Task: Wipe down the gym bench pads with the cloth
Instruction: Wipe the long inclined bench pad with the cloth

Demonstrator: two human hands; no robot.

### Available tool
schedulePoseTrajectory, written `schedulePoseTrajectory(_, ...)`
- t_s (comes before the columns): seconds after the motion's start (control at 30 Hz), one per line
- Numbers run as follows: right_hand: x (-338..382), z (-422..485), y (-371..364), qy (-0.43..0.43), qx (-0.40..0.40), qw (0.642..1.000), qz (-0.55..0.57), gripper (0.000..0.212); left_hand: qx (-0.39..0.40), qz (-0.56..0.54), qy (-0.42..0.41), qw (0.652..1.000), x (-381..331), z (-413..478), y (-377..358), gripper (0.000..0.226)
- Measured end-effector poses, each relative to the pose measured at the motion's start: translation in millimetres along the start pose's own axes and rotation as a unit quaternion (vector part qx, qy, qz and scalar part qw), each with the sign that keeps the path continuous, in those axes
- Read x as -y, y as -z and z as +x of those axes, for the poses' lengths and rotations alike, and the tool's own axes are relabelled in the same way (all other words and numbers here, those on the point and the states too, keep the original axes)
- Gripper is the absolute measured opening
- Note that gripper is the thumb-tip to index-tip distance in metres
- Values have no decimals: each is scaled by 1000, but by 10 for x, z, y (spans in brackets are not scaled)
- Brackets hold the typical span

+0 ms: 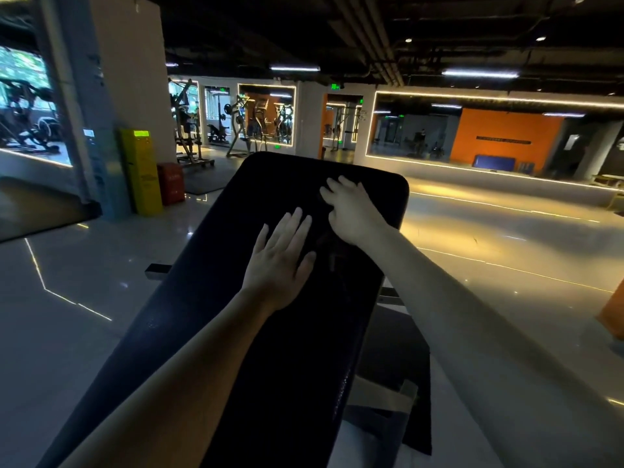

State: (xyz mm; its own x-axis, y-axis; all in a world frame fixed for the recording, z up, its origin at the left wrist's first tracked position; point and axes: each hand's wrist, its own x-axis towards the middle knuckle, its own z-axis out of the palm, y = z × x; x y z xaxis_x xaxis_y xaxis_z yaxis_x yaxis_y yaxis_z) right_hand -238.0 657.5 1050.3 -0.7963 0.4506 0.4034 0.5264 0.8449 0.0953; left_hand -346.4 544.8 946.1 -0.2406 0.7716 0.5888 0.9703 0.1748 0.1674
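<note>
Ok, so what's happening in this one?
A person leans over an inclined black bench pad in a gym, with both bare hands on it. The left hand lies flat at mid-pad, fingers straight. The right hand, nearer the top edge, has its fingers curled and appears to be bunching a dark cloth, which is hard to tell from the pad. The hands are on the upper part of the pad.

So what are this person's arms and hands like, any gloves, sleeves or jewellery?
No gloves: the left hand and right hand are bare, with no ring showing. The left forearm and right forearm are bare too, with no sleeve, watch or band anywhere up to the picture's edge. The nails look plain and unpainted, though the light is dim.
</note>
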Motion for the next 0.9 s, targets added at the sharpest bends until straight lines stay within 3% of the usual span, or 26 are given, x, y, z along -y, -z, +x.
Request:
schedulePoseTrajectory(0.17, -74, -754, -122, -11, -53, 997, 60, 56, 50, -5, 13, 999, -76, 23, 139, 80)
schedulePoseTrajectory(0.3, -225, -632, -118, -29, -63, 996, 50, 56, 91, -6, 40, 995, -176, 153, 251, 69)
schedulePoseTrajectory(0.47, -541, -14, -20, -65, -110, 992, -4, 50, 28, 12, 62, 998, -134, 185, 10, 80)
schedulePoseTrajectory(0.67, -561, 592, 68, -48, -84, 994, 42, 35, 15, -2, 60, 998, -49, 211, -49, 89)
schedulePoseTrajectory(0.9, -380, 248, 64, 19, -47, 999, 9, 53, 21, 7, 70, 997, -87, 207, 2, 74)
